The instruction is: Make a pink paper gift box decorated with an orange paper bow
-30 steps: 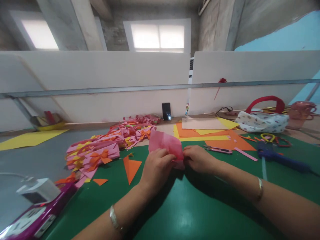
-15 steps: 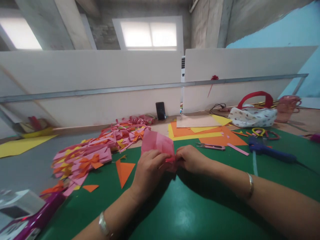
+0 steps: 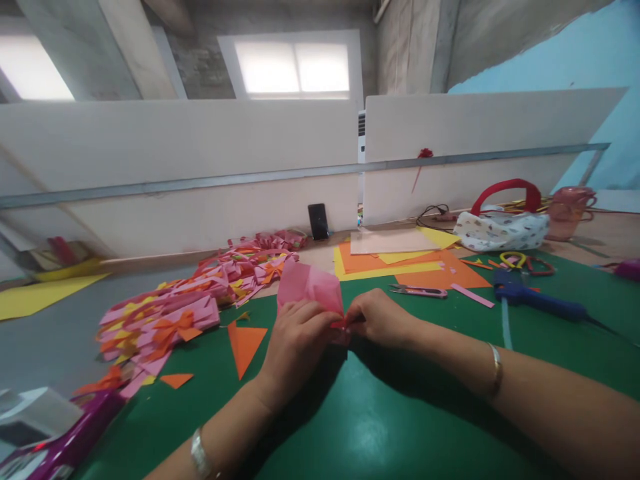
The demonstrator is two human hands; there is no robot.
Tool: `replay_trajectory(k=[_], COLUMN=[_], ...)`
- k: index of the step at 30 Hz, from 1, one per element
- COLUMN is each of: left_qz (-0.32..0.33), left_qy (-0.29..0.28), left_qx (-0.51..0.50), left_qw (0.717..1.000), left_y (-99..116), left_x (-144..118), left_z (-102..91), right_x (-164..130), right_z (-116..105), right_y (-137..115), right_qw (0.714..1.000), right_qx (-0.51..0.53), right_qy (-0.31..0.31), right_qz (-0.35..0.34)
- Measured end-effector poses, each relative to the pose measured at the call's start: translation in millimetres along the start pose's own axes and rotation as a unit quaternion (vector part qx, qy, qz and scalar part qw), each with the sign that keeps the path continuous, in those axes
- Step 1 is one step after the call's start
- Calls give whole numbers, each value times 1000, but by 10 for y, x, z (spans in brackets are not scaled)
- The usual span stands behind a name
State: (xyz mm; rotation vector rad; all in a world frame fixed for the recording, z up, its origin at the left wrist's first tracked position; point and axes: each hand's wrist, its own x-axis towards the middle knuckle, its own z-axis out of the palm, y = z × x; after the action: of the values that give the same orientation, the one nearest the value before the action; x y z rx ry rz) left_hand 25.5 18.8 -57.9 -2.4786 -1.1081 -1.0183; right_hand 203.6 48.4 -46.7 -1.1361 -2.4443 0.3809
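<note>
Both hands pinch a pink paper piece at frame centre.

The left hand (image 3: 295, 343) and right hand (image 3: 380, 319) grip the folded pink paper (image 3: 310, 288) above the green bench (image 3: 380, 427); an orange triangle (image 3: 245, 343) lies left, a blue glue gun (image 3: 537, 303) right.

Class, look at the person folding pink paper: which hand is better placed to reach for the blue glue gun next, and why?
Probably the right hand. The glue gun lies on the green mat to that hand's side, with no arm to cross. The left hand sits farther off and covers most of the pink paper, so it can steady it.
</note>
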Motion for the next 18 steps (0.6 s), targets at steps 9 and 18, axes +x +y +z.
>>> replay_trajectory(k=[9,18], left_qz=[-57,-39], left_qy=[-47,20], left_qx=[-51,-82], left_qw=[996,996], left_y=[4,-8], left_x=[-1,10], left_z=[11,60], right_x=[-27,-35], right_z=[-43,71], right_y=[-61,-4], right_qw=[1000,996], right_qx=[-12,-72], right_qy=[-12,-16], right_qz=[2,-46])
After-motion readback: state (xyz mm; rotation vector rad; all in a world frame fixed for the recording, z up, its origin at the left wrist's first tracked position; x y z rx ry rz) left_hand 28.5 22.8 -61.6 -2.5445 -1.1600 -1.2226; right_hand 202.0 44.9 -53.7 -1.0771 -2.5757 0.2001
